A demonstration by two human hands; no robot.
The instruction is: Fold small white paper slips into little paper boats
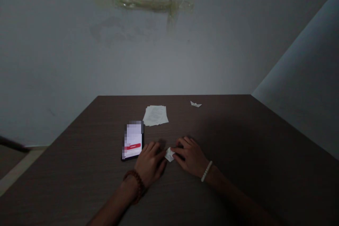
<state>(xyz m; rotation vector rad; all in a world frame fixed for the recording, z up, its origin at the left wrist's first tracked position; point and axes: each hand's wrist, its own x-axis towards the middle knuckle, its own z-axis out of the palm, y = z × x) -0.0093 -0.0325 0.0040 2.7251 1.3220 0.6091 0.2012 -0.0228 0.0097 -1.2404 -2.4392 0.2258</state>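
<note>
Two-handed, handling a small folded paper (170, 155) on the table (174, 201), right of the phone (134, 140): gripping its right side with the right hand (191, 157), touching its left edge with the bent left hand (148, 162), perhaps pinching, cannot tell. Probably feeling light and thin, creasing readily, tearing if forced; best holding by opposite edges.

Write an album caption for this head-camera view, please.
Left hand and right hand touch a small paper; lit screen, sheets and paper boat share the table.
</note>
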